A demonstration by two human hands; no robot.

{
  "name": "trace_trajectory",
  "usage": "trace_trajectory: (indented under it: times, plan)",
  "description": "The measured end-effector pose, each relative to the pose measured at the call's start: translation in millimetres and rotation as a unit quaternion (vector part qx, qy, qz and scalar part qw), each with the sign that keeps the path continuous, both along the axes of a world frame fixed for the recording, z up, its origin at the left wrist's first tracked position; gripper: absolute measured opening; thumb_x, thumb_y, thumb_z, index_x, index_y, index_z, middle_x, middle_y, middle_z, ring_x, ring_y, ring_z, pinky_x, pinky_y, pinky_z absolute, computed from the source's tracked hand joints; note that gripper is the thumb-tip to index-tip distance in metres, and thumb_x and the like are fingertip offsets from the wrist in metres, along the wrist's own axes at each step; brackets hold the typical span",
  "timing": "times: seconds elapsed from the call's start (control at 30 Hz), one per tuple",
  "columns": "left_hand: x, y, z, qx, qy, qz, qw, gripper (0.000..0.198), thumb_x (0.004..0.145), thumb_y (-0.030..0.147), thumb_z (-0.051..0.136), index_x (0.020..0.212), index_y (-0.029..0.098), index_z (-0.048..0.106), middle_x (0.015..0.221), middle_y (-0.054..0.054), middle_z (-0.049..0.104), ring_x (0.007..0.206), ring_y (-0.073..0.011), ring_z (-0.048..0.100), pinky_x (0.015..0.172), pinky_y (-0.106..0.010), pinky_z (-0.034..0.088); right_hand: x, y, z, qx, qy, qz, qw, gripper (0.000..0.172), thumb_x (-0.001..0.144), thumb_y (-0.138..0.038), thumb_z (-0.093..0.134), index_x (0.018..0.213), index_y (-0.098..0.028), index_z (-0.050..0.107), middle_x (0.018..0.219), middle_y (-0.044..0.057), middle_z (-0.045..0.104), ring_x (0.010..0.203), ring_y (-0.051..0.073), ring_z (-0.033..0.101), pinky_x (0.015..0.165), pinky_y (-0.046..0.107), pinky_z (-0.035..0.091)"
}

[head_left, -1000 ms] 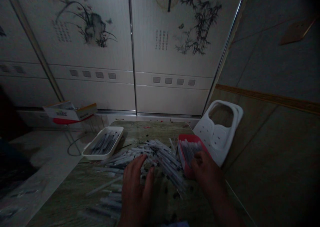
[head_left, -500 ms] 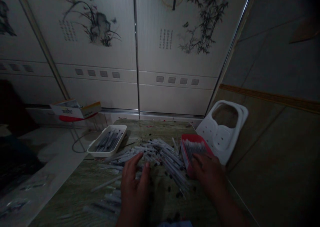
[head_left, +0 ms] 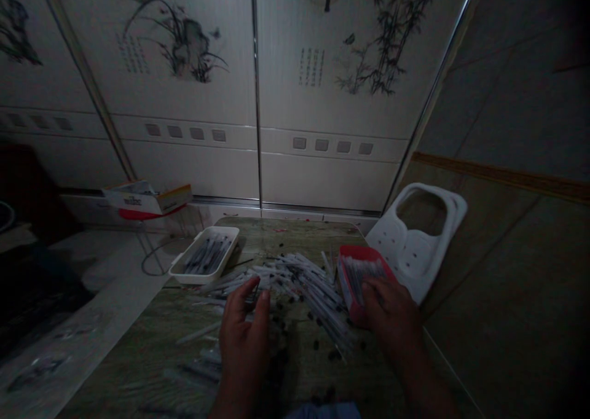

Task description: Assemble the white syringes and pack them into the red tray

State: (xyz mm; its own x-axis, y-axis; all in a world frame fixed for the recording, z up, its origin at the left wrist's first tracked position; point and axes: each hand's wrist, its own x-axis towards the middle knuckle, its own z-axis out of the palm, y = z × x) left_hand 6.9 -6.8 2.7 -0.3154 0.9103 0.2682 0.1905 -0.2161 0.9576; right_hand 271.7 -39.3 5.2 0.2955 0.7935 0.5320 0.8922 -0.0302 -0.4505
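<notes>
My left hand (head_left: 244,336) is above the table in front of the heap, its thumb and fingers apart with a gap between them. I see nothing clearly held there. At the near right side of a red basket (head_left: 357,308), my right hand (head_left: 391,311) has its fingers curled in towards the thumb. Whatever lies in that grip is hidden. Pale pen barrels (head_left: 362,270) stand packed in the basket. Between the hands and beyond them spreads a loose heap of translucent pen barrels (head_left: 318,296). Small black pieces (head_left: 334,356) are scattered around it.
A white tray (head_left: 173,274) of dark-tipped pens stands at the table's far left. More pens (head_left: 200,370) lie left of my left hand. Behind the table's right corner is a white plastic chair (head_left: 426,259). An open box (head_left: 145,203) rests on a red stool. Sliding panels (head_left: 322,179) close off the back.
My right hand's fingers have drawn closer together beside the red basket. The left hand stays in nearly the same place, open. The whole view has shifted slightly.
</notes>
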Motion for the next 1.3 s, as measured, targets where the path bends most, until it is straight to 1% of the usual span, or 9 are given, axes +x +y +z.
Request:
trace_trajectory:
  times: [0.1,0.23,0.33,0.47,0.67,0.87,1.03,1.1,1.3]
  plan:
    - [-3.1,2.4,0.3,-0.024,-0.047,0.012,0.999,0.042,0.085,0.05,0.068,0.12,0.025,0.069,0.124,-0.008,0.067,0.115,-0.0278,0.061,0.1,-0.041,0.045,-13.3,-2.8,5.0,0.039,0.069,0.025,0.997,0.031,0.097,-0.042,0.047,0.102,-0.022,0.071,0.102,0.008,0.073,0.096,0.024,0.065,0.087,0.037,0.047]
    - [-7.2,6.2,-0.6,-0.049,-0.129,0.011,0.99,0.039,0.085,0.047,0.07,0.117,0.025,0.069,0.123,-0.006,0.069,0.118,-0.026,0.06,0.101,-0.039,0.044,-39.9,-5.8,8.6,-0.032,0.14,0.092,0.985,0.029,0.098,-0.041,0.045,0.098,-0.022,0.068,0.093,0.006,0.071,0.087,0.022,0.065,0.076,0.031,0.046]
    - [-8.6,8.3,-1.6,-0.059,-0.188,0.015,0.98,0.035,0.084,0.045,0.071,0.114,0.026,0.069,0.121,-0.005,0.07,0.117,-0.0241,0.06,0.097,-0.036,0.045,-52.9,-4.6,2.3,-0.119,0.126,0.135,0.975,0.023,0.095,-0.034,0.047,0.092,-0.022,0.066,0.089,0.005,0.07,0.085,0.021,0.064,0.073,0.029,0.043]
    - [-10.2,11.9,-3.8,-0.083,-0.247,0.02,0.965,0.037,0.081,0.044,0.074,0.113,0.026,0.069,0.12,-0.004,0.071,0.113,-0.0223,0.062,0.084,-0.031,0.046,-56.5,-3.2,-13.0,-0.246,0.06,0.121,0.96,0.013,0.089,-0.023,0.052,0.08,-0.021,0.063,0.079,0.003,0.067,0.078,0.019,0.063,0.065,0.027,0.036]
    - [-16.1,19.8,-10.0,-0.101,-0.341,0.025,0.934,0.044,0.073,0.042,0.08,0.111,0.023,0.069,0.113,-0.006,0.072,0.097,-0.0195,0.067,0.072,-0.028,0.046,-53.1,-5.6,-23.9,-0.323,0.03,0.106,0.94,0.009,0.083,-0.014,0.055,0.077,-0.021,0.057,0.076,0.002,0.067,0.072,0.017,0.062,0.061,0.026,0.03]
    - [-18.4,19.6,-10.4,-0.1,-0.347,0.027,0.932,0.047,0.072,0.041,0.08,0.113,0.022,0.069,0.109,-0.005,0.072,0.088,-0.016,0.066,0.069,-0.026,0.045,-61.5,-5.9,-20.0,-0.31,0.029,0.117,0.943,0.008,0.086,-0.017,0.054,0.081,-0.021,0.058,0.078,0.002,0.067,0.075,0.018,0.063,0.063,0.027,0.032]
    - [-20.2,20.8,-9.8,-0.102,-0.343,0.039,0.933,0.043,0.074,0.039,0.078,0.112,0.022,0.068,0.107,-0.005,0.073,0.089,-0.0157,0.065,0.07,-0.026,0.044,-85.3,-4.2,-19.8,-0.25,0.026,0.202,0.947,0.015,0.092,-0.021,0.052,0.098,-0.023,0.065,0.099,0.003,0.07,0.09,0.018,0.064,0.076,0.028,0.039]
    - [-21.5,21.8,-8.9,-0.099,-0.363,0.049,0.925,0.04,0.074,0.038,0.077,0.111,0.022,0.068,0.105,-0.004,0.072,0.087,-0.0149,0.065,0.069,-0.026,0.043,-95.6,-4.1,-18.2,-0.235,0.023,0.227,0.945,0.016,0.094,-0.022,0.051,0.098,-0.024,0.066,0.1,0.002,0.069,0.092,0.018,0.064,0.079,0.028,0.04]
    - [-23.4,24.0,-8.4,-0.095,-0.399,0.074,0.909,0.037,0.073,0.033,0.077,0.107,0.024,0.067,0.104,-0.002,0.071,0.084,-0.0136,0.064,0.066,-0.024,0.043,-126.2,-0.1,-8.9,-0.244,-0.021,0.243,0.939,0.017,0.094,-0.022,0.052,0.097,-0.025,0.068,0.1,0.003,0.069,0.093,0.019,0.065,0.077,0.027,0.041]
